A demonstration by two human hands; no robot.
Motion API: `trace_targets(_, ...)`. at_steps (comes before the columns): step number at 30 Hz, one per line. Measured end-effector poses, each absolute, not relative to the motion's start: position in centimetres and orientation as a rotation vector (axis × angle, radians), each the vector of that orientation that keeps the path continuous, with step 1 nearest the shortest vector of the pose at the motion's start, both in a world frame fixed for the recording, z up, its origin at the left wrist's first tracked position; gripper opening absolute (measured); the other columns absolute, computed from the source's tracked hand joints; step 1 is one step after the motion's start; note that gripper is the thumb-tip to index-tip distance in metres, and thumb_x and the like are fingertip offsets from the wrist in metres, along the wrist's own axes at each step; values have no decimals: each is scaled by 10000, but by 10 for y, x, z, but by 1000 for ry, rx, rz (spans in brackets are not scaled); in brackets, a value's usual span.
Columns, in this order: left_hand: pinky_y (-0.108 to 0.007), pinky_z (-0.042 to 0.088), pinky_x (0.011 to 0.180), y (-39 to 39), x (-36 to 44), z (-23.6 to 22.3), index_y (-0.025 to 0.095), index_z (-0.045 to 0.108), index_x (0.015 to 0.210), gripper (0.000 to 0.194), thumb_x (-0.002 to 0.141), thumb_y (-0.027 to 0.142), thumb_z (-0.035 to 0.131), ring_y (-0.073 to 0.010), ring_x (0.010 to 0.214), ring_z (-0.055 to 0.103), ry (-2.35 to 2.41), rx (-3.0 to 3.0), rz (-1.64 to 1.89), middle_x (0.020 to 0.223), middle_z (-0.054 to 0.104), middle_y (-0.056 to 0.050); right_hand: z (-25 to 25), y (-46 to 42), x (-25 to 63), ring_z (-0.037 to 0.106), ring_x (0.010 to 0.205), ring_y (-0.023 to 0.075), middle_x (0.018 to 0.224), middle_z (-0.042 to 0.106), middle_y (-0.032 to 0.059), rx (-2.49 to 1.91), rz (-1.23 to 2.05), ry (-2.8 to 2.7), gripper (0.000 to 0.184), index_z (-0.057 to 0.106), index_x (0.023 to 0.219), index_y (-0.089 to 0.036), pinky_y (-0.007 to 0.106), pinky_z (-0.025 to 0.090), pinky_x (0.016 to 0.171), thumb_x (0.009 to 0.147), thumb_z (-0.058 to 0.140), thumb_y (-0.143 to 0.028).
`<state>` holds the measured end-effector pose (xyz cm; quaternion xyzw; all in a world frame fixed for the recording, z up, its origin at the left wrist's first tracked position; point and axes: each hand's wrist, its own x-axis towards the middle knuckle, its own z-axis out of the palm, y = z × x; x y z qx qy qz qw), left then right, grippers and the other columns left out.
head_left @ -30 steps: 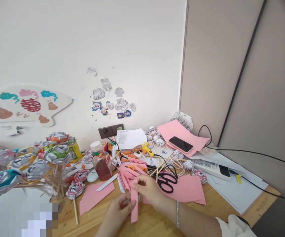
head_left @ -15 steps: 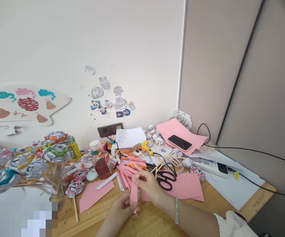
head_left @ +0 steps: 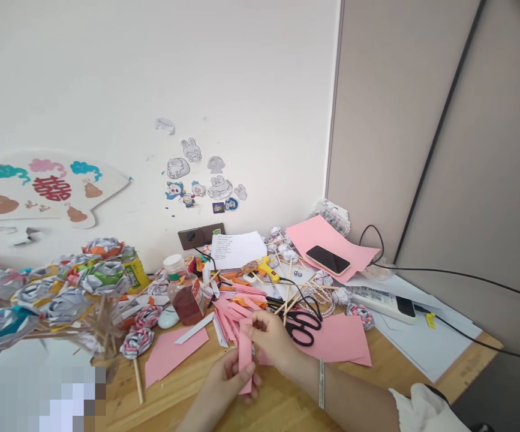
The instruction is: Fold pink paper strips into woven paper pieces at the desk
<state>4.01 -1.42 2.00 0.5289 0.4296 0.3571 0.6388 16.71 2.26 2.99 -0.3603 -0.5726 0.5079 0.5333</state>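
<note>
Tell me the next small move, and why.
I'd probably run the left hand's thumb down the held strip to flatten it: the right hand pinches the upper end, and the left thumb already lies across the lower part.

matt pink paper (head_left: 345, 339), glossy black phone screen (head_left: 328, 259), smooth wood (head_left: 170, 408)
</note>
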Motion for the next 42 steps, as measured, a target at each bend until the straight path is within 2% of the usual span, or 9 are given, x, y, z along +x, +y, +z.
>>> trace_targets(5, -239, 416, 457, -17, 41, 20, 152, 517, 686, 303, 671, 448, 580, -127, 451, 565, 989, 1199, 788, 537, 640, -10, 33, 19, 167, 430, 591, 102, 632, 467, -18, -882, 1141, -1434, 128, 520, 643, -151, 215, 364, 554, 693, 543, -267)
trace_targets(17, -226, 388, 432, -15, 43, 14, 165, 488, 653, 310, 676, 465, 561, -115, 414, 542, 1006, 1164, 826, 514, 634, 1, 44, 8, 167, 440, 617, 104, 638, 479, -20, -945, 868, -1615, 125, 540, 617, -171, 211, 341, 565, 731, 511, -212)
trace_targets(21, -216, 380, 455, -18, 43, 19, 147, 515, 640, 291, 695, 430, 561, -116, 447, 557, 998, 1200, 833, 532, 648, -12, 45, 7, 168, 445, 626, 104, 653, 492, -18, -954, 872, -1621, 110, 552, 631, -172, 207, 342, 565, 730, 517, -206)
trace_targets(36, -203, 380, 421, -25, 50, 30, 153, 528, 614, 320, 680, 464, 564, -112, 386, 554, 990, 1079, 919, 490, 651, -17, 43, 9, 167, 447, 618, 106, 639, 489, -15, -940, 861, -1613, 116, 567, 631, -171, 205, 342, 560, 728, 525, -217)
trace_targets(42, -186, 339, 388, -23, 47, 31, 152, 525, 605, 341, 664, 485, 569, -104, 376, 532, 1011, 1102, 897, 448, 634, -13, 39, 8, 165, 475, 647, 117, 676, 530, -5, -889, 989, -1615, 103, 558, 643, -168, 210, 359, 582, 728, 514, -207)
